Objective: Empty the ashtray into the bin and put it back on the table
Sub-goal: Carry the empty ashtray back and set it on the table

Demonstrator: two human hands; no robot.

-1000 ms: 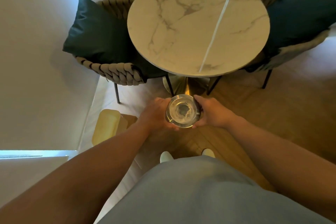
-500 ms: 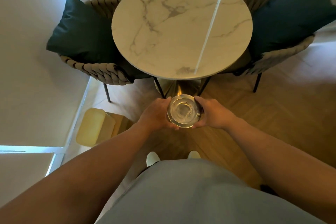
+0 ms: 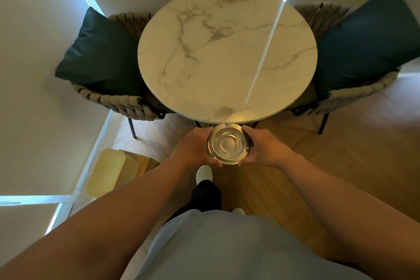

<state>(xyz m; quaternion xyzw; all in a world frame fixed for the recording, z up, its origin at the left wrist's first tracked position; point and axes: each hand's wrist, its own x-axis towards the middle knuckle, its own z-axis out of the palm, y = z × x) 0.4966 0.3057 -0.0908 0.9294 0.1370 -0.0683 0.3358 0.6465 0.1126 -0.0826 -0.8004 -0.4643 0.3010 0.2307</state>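
A round clear glass ashtray (image 3: 228, 143) is held upright between both hands, just in front of the near edge of the round white marble table (image 3: 227, 52). My left hand (image 3: 193, 145) grips its left side and my right hand (image 3: 261, 146) grips its right side. The ashtray's bowl looks empty, with only faint specks. A cream-coloured bin (image 3: 109, 173) with a flat lid stands on the floor to the lower left, beside the wall.
Two woven armchairs flank the table, the left chair (image 3: 118, 100) with a dark green cushion (image 3: 100, 52), the right chair (image 3: 354, 93) with a blue cushion (image 3: 368, 36). Wooden floor lies below. One white shoe (image 3: 203, 173) is stepped forward under the hands.
The table has come closer and lower in view as I step towards it. The ashtray stays gripped by both hands and now reaches the table's near edge.
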